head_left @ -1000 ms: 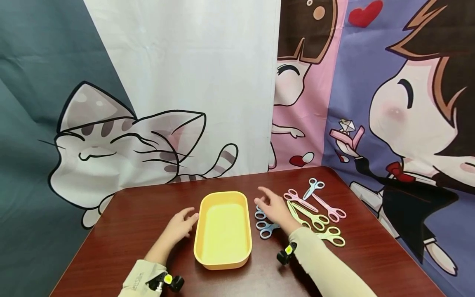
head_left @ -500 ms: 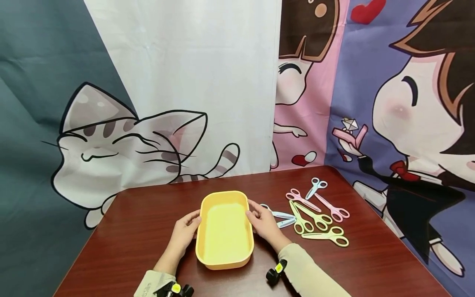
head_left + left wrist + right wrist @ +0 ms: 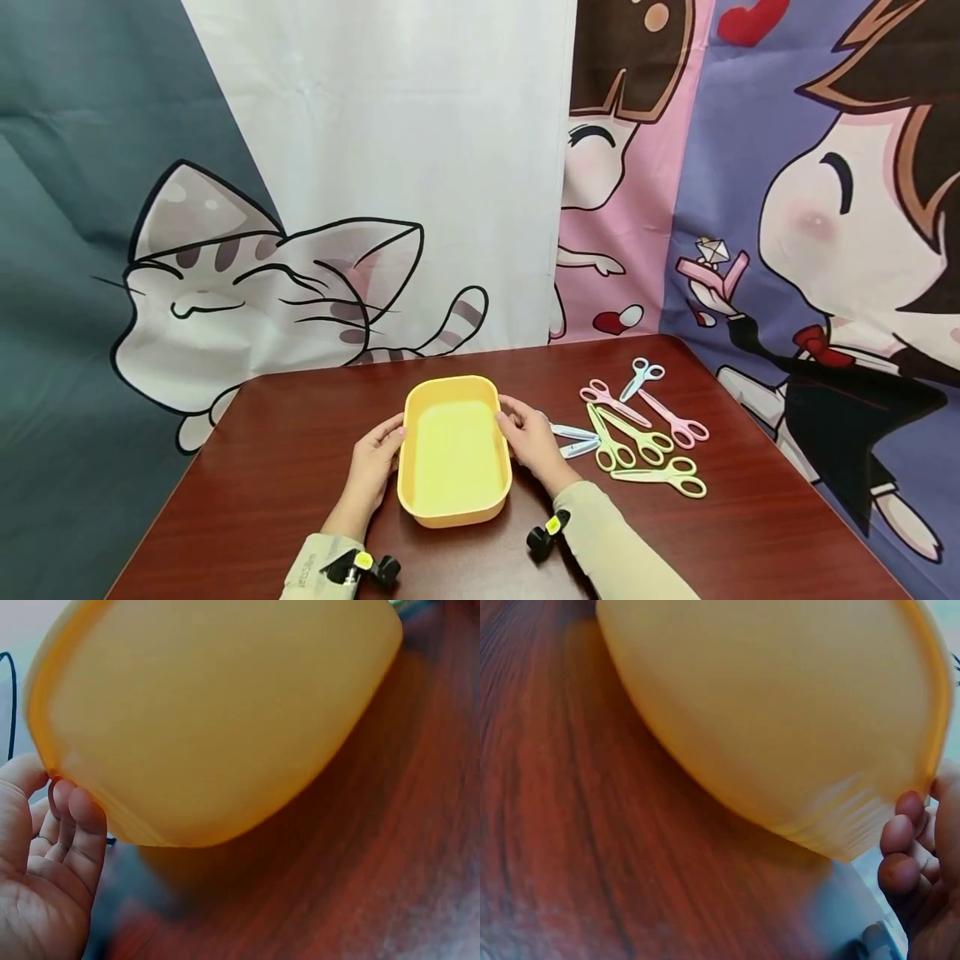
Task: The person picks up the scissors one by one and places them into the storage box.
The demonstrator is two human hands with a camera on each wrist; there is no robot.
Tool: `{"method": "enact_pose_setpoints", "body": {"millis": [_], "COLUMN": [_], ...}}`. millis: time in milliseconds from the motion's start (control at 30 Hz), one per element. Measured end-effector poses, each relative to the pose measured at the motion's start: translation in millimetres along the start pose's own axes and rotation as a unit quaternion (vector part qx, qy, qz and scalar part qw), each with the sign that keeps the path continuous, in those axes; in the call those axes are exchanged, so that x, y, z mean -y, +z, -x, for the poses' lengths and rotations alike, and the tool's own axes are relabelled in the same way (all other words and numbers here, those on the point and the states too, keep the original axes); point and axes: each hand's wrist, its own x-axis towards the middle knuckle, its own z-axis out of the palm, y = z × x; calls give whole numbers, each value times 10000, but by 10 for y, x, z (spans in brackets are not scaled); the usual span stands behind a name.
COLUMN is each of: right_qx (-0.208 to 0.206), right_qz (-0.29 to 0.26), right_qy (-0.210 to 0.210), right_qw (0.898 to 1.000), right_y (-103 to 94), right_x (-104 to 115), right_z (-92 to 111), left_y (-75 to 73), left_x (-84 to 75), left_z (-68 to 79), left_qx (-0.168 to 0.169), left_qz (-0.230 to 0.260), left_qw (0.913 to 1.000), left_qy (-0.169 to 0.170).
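A yellow rectangular tray (image 3: 454, 450) with rounded corners is held between both hands near the middle of the table. My left hand (image 3: 373, 461) pinches its left rim, thumb on top and fingers underneath. On the opposite side, my right hand (image 3: 534, 440) grips the right rim the same way. The left wrist view has the tray's outer wall (image 3: 217, 727) close up, with the fingers (image 3: 86, 814) against it. In the right wrist view, a shadow falls on the table under the tray, which looks slightly raised. Nothing lies inside the tray.
To the right lie several scissors: light blue scissors (image 3: 642, 377), pink scissors (image 3: 686, 432), green scissors (image 3: 678, 477) and others. Blue scissors (image 3: 576, 450) lie partly behind the right hand. The dark red wooden table (image 3: 262, 467) ends at a printed cloth backdrop (image 3: 420, 125).
Both hands have come in to the tray's sides and taken hold of its rim. Over the last half second the tray has risen a little. The scissors have stayed in place.
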Motion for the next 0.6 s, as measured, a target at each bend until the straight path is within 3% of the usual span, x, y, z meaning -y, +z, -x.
{"method": "enact_pose_setpoints", "body": {"millis": [133,300,433,600], "right_qx": [-43,-244,-415,-473], "right_qz": [-183,-405,433,1438], "right_qy": [-334,-1123,-1696,-2251], "right_qw": [9993,9925,9837,9625], "right_y": [-54,-297,-568,-862], "right_x": [4,61,-68,-285], "right_z": [33,85,147,272], "left_y": [-29,-53,-56,-40], "left_x": [30,44,20,9], "left_z": [-5,-7,5,-9], "left_qx": [56,-51,-61,-31], "left_qz": [224,356,337,344], "left_qw": [9997,9991,9992,9991], "left_qy": [-60,-231,-198,-257]}}
